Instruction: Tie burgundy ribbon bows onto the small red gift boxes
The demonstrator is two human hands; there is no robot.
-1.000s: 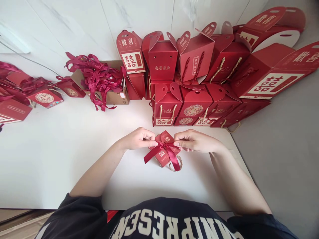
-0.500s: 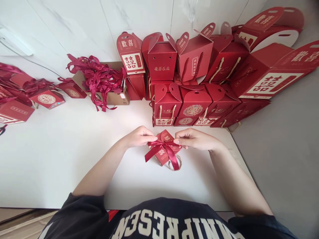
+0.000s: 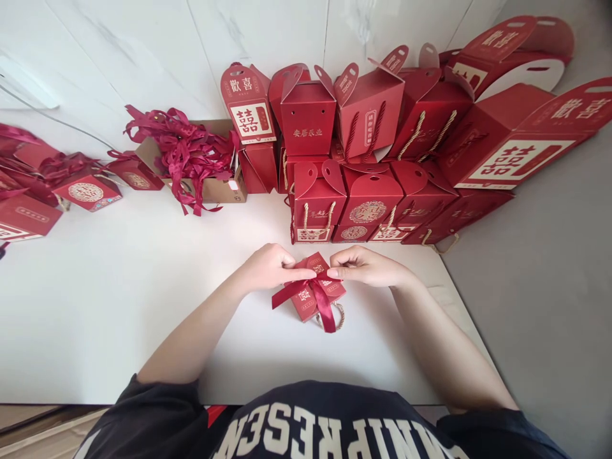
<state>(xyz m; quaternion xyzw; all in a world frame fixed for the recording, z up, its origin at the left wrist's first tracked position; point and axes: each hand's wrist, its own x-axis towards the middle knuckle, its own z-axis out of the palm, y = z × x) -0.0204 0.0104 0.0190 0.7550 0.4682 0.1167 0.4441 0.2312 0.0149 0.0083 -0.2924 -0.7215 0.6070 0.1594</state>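
Observation:
A small red gift box [image 3: 303, 308] with pale printed characters rests on the white table in front of me, turned at an angle. A dark red satin ribbon [image 3: 326, 313] is tied in a bow across its top, with two tails spreading toward me. From the left, my left hand [image 3: 268, 268] has its fingers closed at the bow, one digit stretched along to the knot. My right hand [image 3: 367, 266] pinches the bow on the other side between thumb and finger. A twisted cord handle [image 3: 340, 317] loops out at the box's near right.
Red gift boxes [image 3: 308, 118] stand stacked along the wall at the back right. A cardboard box [image 3: 224, 190] overflows with loose ribbons [image 3: 191, 150]. Several ribboned boxes [image 3: 88, 190] sit at the far left. A grey wall [image 3: 540, 287] bounds the table's right side.
My left hand has moved right, from the bow's outer loop to beside the knot. My right hand has shifted slightly left, and the ribbon loops between the hands look smaller.

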